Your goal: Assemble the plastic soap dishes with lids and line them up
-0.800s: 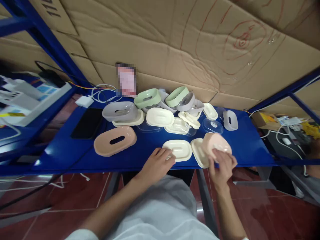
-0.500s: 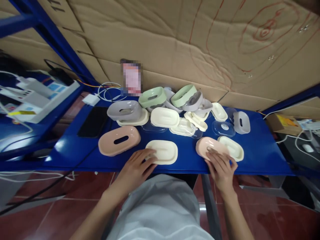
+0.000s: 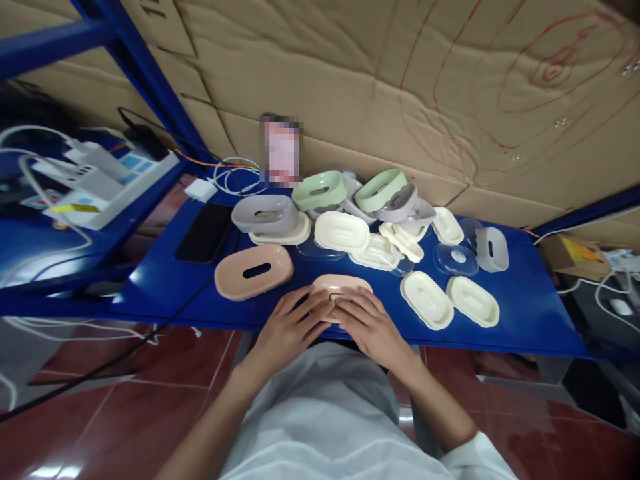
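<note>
Here, a pink shell with a slot in its top is seen lying dome-up at the near edge of the table, straight before the person. The left hand and the right hand are both laid on its near half, fingers stretched flat and slightly spread, the fingertips almost meeting by the slot. Nothing is gripped: the shell is covered and pressed from above rather than clasped. Whether anything lies under it cannot be told, since its near rim is hidden by the fingers.

Close by on the left a second pink shell is set down. To the right two cream trays lie side by side, apart from the hands. Farther off a heap of green, grey and cream pieces is piled against the cardboard, with a phone at the far left.

The step in hand is judged to be a pressing-down or seating of the shell. For a next move an even push from both hands would be called for, so that the shell is neither tipped nor slid off the near edge. For a lift, the fingers would first have to be curled round its rim.
</note>
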`<control>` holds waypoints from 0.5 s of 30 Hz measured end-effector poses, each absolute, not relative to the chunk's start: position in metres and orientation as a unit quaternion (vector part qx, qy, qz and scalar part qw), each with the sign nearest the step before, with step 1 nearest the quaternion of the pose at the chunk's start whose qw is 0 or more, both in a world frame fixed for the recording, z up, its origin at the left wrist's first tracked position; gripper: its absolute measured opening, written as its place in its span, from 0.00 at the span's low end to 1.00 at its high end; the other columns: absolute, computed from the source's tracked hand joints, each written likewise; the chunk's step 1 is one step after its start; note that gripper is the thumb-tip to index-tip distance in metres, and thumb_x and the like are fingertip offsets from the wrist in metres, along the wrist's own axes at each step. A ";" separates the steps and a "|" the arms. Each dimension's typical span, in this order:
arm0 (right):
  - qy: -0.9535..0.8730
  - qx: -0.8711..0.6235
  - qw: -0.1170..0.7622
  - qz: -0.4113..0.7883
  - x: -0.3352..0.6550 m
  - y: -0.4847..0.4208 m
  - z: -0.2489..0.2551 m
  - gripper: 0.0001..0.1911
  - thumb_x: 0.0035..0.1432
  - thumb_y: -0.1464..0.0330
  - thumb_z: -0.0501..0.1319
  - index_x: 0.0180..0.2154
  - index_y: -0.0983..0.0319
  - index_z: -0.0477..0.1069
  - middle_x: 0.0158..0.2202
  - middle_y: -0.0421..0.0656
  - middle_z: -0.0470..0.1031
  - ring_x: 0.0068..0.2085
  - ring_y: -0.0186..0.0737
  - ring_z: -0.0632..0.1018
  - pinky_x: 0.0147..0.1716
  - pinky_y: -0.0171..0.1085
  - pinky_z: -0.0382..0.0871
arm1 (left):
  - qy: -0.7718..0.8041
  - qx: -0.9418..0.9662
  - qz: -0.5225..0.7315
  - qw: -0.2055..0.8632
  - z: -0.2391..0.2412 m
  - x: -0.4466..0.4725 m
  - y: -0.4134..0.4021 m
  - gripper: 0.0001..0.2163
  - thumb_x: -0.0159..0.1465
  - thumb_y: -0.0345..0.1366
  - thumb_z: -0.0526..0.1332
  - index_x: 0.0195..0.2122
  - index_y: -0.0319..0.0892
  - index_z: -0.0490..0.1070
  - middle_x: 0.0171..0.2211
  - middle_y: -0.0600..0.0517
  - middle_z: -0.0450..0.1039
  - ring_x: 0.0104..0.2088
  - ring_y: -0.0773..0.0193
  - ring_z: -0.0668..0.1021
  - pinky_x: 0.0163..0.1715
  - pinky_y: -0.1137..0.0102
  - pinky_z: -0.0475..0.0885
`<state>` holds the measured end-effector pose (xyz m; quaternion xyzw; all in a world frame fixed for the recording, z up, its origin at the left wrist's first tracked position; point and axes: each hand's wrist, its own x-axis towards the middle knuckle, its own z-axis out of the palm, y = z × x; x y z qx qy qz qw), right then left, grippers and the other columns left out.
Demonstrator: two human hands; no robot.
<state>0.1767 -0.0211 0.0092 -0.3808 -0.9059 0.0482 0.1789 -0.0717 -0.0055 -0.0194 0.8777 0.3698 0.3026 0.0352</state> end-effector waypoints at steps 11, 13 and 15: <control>-0.756 -0.606 0.220 -0.111 0.254 0.034 0.002 0.23 0.77 0.63 0.58 0.68 0.63 0.70 0.65 0.56 0.76 0.63 0.59 0.77 0.60 0.58 0.72 | 0.393 0.858 0.321 0.076 -0.016 -0.068 -0.008 0.12 0.75 0.36 0.64 0.58 0.48 0.77 0.63 0.46 0.78 0.65 0.48 0.76 0.63 0.52 0.76; -0.764 -0.587 0.246 -0.107 0.255 0.034 0.004 0.21 0.77 0.65 0.58 0.67 0.61 0.72 0.63 0.53 0.79 0.61 0.56 0.78 0.58 0.55 0.74 | 0.394 0.853 0.328 0.097 -0.014 -0.067 -0.008 0.12 0.75 0.36 0.64 0.58 0.48 0.77 0.64 0.45 0.76 0.66 0.49 0.75 0.64 0.52 0.76; -0.780 -0.549 0.286 -0.085 0.248 0.022 0.010 0.21 0.77 0.67 0.58 0.67 0.58 0.72 0.62 0.51 0.80 0.62 0.52 0.78 0.60 0.53 0.73 | 0.398 0.846 0.335 0.114 -0.015 -0.066 -0.009 0.15 0.75 0.36 0.64 0.61 0.49 0.76 0.66 0.44 0.74 0.66 0.49 0.75 0.65 0.52 0.76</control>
